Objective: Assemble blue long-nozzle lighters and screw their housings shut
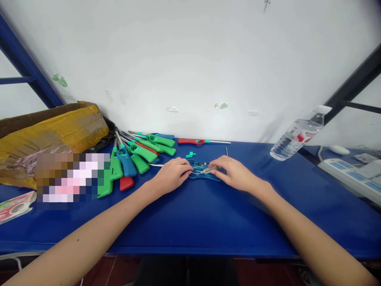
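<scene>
An opened blue lighter casing [208, 177] lies on the blue table between my hands. My right hand [233, 173] is closed, its thumb and fingertips around a small clear fuel tank [209, 170] held over the casing. My left hand [174, 173] is pinched shut at the casing's left end, close to a thin pale wire; whatever its fingertips hold is too small to make out. A loose teal trigger piece [190, 154] lies just beyond the casing. One metal tube [156, 165] shows beside my left hand, and another [226, 151] sticks up behind my right hand.
Several green, blue and red long lighters [139, 153] are piled at left. A red lighter [192, 141] lies along the wall. Further left is a taped cardboard box [59, 127]; at right stand a water bottle [299, 133] and a white power strip [351, 178].
</scene>
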A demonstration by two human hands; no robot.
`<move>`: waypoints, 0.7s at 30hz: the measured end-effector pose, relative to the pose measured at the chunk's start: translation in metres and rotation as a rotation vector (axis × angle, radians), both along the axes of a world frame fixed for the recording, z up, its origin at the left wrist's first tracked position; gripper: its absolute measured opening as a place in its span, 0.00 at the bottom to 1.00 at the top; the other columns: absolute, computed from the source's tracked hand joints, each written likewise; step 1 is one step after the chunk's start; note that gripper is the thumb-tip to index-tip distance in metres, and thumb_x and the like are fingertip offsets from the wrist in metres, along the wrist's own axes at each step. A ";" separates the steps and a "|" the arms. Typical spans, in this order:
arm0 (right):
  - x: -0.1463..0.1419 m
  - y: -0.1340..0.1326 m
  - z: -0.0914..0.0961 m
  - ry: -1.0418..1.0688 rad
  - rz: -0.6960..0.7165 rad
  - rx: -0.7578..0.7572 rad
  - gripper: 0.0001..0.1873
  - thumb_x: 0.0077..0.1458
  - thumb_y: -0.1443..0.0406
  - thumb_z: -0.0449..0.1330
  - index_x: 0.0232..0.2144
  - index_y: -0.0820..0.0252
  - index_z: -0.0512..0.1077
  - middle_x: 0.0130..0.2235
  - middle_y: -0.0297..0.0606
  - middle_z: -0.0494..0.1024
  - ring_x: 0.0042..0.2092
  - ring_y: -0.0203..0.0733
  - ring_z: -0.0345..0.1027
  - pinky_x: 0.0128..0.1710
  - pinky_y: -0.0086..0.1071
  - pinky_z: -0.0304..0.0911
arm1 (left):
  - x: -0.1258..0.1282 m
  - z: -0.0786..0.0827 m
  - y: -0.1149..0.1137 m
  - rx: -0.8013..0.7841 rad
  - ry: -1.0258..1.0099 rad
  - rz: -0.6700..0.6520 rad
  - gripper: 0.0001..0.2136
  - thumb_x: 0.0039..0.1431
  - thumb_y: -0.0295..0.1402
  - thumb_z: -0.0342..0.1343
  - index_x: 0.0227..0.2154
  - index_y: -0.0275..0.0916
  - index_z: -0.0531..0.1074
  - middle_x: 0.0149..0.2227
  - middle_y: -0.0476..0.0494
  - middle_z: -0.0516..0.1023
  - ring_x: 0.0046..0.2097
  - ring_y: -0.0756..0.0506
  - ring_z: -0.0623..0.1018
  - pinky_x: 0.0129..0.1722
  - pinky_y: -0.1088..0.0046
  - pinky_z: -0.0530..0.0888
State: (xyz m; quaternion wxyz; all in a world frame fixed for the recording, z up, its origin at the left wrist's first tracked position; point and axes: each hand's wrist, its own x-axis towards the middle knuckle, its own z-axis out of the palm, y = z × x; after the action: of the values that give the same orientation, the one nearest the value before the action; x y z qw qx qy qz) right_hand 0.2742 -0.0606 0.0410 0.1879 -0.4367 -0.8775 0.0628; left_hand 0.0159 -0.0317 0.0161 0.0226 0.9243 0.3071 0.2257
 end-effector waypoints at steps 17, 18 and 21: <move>-0.002 -0.001 -0.001 -0.050 -0.009 0.027 0.12 0.63 0.60 0.53 0.42 0.57 0.75 0.41 0.42 0.79 0.45 0.49 0.70 0.45 0.42 0.66 | 0.007 0.003 -0.017 -0.017 0.016 -0.098 0.15 0.64 0.38 0.53 0.51 0.39 0.71 0.52 0.36 0.70 0.56 0.38 0.67 0.56 0.57 0.67; -0.002 -0.001 0.000 -0.054 -0.002 0.028 0.11 0.63 0.60 0.54 0.41 0.57 0.75 0.41 0.42 0.79 0.45 0.49 0.69 0.45 0.42 0.66 | 0.008 0.003 -0.016 -0.016 0.019 -0.099 0.15 0.64 0.37 0.53 0.52 0.39 0.71 0.52 0.36 0.70 0.57 0.37 0.67 0.56 0.56 0.66; -0.003 -0.002 0.001 -0.072 0.001 0.029 0.11 0.62 0.61 0.55 0.39 0.57 0.76 0.40 0.43 0.79 0.44 0.48 0.69 0.45 0.41 0.65 | 0.008 0.001 -0.016 -0.015 0.015 -0.098 0.16 0.64 0.35 0.53 0.53 0.39 0.70 0.52 0.36 0.70 0.57 0.38 0.67 0.56 0.57 0.67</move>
State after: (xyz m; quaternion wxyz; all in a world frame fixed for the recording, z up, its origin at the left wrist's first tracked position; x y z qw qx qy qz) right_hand 0.2713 -0.0625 0.0415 0.1623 -0.4357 -0.8847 0.0344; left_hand 0.0236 -0.0474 0.0173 0.0382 0.9396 0.2633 0.2153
